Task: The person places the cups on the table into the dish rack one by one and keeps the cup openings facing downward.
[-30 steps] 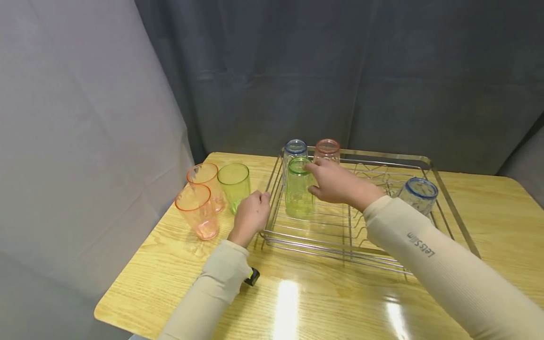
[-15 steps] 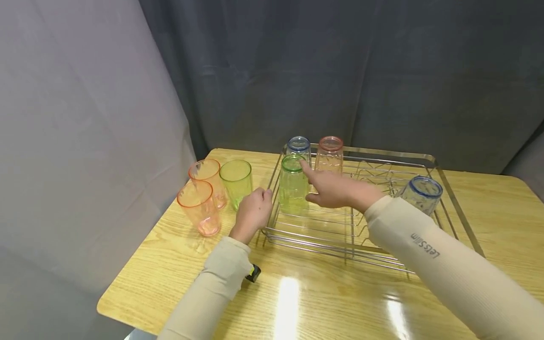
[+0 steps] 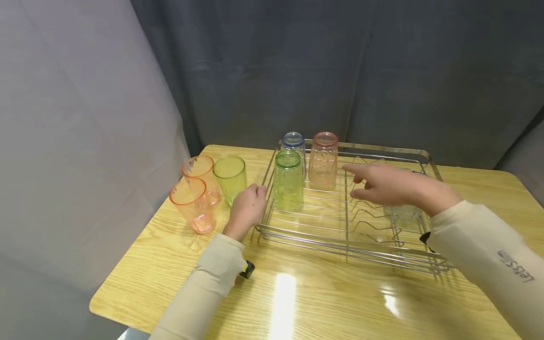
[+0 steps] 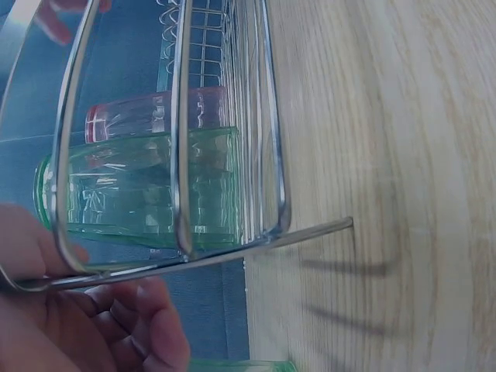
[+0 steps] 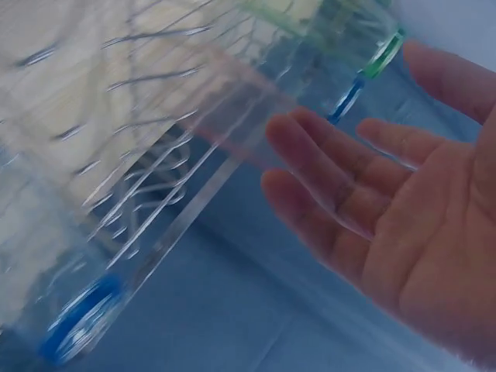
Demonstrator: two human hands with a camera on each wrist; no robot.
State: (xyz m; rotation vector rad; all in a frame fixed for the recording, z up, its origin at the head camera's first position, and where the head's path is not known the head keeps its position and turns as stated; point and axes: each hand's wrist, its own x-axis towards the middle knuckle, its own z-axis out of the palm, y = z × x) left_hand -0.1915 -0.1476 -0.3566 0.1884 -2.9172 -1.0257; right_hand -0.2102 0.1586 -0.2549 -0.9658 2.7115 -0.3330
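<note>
My left hand [image 3: 248,211] grips the front left corner of the wire dish rack [image 3: 314,242]; the left wrist view shows the rack's bent wire passing between thumb and curled fingers [image 4: 147,318]. Over the right half of the rack hovers my right hand [image 3: 388,184], fingers loosely extended, holding nothing. Inside the rack's left side, a green glass [image 3: 288,182] stands upside down in front of a blue-rimmed glass [image 3: 293,140]. A pink-rimmed glass [image 3: 324,163], also inverted, is beside them. Another blue-rimmed glass [image 5: 62,318] sits at the right side, mostly behind my right hand in the head view.
Left of the rack, two orange glasses [image 3: 193,208] [image 3: 204,172] and a yellow-green glass [image 3: 231,177] stand upright on the wooden table [image 3: 170,278]. A dark curtain [image 3: 255,71] hangs behind the table, and a light grey one [image 3: 85,141] on the left.
My right hand has let go of the inverted green glass and moved right, away from it. The green glass now stands further left in the rack. My left hand has stayed at the rack corner.
</note>
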